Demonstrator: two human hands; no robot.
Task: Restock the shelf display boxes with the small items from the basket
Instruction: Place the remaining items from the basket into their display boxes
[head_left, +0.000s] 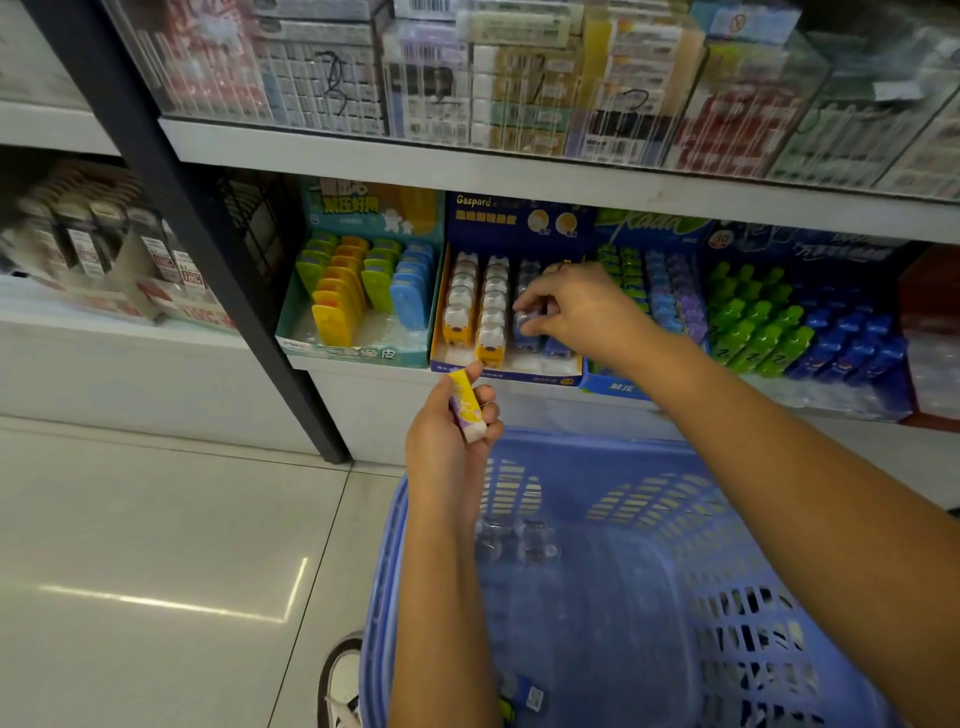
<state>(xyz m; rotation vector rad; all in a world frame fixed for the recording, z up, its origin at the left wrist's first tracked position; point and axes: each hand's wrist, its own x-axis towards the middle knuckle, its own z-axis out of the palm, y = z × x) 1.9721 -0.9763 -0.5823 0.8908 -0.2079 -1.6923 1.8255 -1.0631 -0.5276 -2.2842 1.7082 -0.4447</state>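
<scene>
My left hand (449, 431) holds a small yellow and purple eraser (466, 405) upright, just above the far rim of the blue basket (384, 561). My right hand (576, 306) reaches into the dark blue Gaspard display box (519, 375) on the lower shelf, with its fingertips pinched on a blue item with a clear top (527, 325) in the box's third row. Yellow bear-shaped items (491, 332) fill the box's left rows. Two clear-topped items (514, 538) and a small blue packet (530, 696) lie in the basket.
A teal display box (332, 351) with yellow, green and blue items stands left of the Gaspard box. Further boxes with green and blue items (779, 332) stand to the right. A black shelf post (218, 249) slants at the left. My shoe (343, 680) is on the tiled floor.
</scene>
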